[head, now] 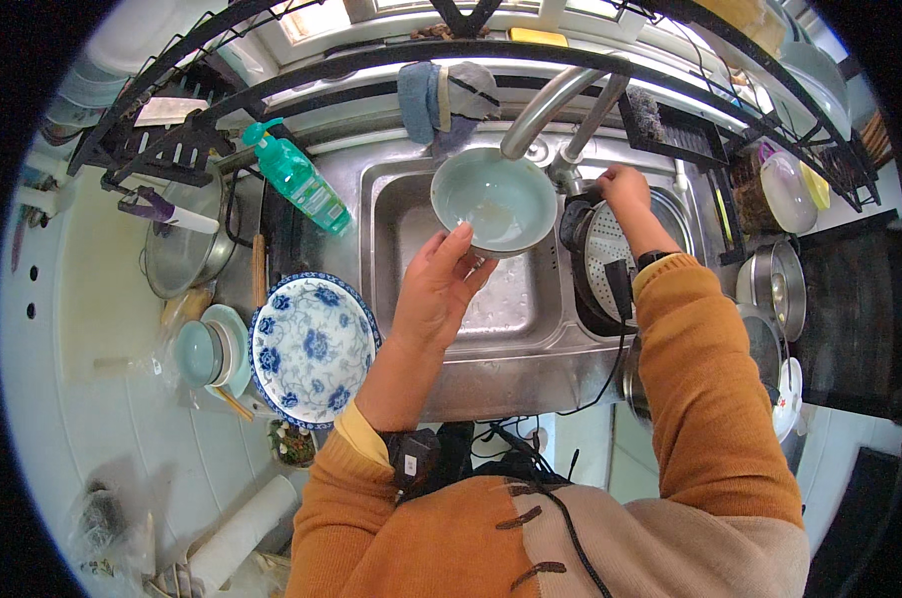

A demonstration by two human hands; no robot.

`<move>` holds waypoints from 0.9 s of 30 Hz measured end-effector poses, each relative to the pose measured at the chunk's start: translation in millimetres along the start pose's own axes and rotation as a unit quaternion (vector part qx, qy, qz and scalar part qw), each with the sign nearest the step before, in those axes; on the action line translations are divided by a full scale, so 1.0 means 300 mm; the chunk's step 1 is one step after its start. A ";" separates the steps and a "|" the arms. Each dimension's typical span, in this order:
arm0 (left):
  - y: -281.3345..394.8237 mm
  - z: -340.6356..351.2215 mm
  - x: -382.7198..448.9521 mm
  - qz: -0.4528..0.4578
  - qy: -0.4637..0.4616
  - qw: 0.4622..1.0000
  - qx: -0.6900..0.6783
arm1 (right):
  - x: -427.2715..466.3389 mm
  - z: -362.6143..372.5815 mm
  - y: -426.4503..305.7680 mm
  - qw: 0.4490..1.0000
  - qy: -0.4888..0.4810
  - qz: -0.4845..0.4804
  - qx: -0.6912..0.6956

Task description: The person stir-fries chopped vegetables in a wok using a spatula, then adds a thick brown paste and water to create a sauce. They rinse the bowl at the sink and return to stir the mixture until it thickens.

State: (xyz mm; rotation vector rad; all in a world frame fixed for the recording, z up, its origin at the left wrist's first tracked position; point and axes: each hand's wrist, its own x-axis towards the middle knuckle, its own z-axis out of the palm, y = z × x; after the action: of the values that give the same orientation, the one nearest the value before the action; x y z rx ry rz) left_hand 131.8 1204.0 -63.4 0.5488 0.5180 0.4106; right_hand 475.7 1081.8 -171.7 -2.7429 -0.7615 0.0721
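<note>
My left hand [440, 288] holds a pale green ceramic bowl [493, 200] by its near rim, over the steel sink basin [391, 247] and below the end of the faucet spout [533, 119]. A little clear liquid seems to lie in the bowl. My right hand [627, 187] is right of the faucet base, above the far edge of a perforated metal steamer tray [608, 276] in a dark pot in the smaller basin. Its fingers are curled, and whether they touch or grip anything cannot be told.
Left of the sink lie a green pump bottle [301, 179], a blue-and-white floral plate [315, 347] and small stacked bowls [197, 353]. Cloths [419, 101] hang behind the basin. A black wire rack [391, 56] spans overhead. Metal pans [784, 288] stand at the right.
</note>
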 end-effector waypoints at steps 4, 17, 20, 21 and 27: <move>0.002 -0.001 0.005 0.005 -0.005 1.000 0.001 | -0.002 -0.007 0.006 0.999 -0.023 0.014 0.033; 0.006 -0.022 0.020 0.018 0.017 1.000 -0.012 | -0.033 -0.037 -0.010 0.997 -0.031 0.070 0.018; 0.005 -0.026 0.022 0.013 0.017 1.000 -0.013 | 0.006 0.000 0.022 0.995 -0.055 0.080 0.037; 0.004 -0.026 0.021 0.018 0.009 1.000 -0.012 | 0.022 0.026 0.039 0.995 -0.053 0.077 0.045; -0.003 -0.025 0.005 0.015 0.020 1.000 -0.005 | 0.165 0.229 0.112 0.978 0.011 0.039 0.204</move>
State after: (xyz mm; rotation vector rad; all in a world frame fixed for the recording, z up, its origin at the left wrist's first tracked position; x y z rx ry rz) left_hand 128.9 1206.9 -70.1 0.5397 0.5471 0.4531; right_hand 526.3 1098.1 -245.8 -2.3754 -0.5581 0.1922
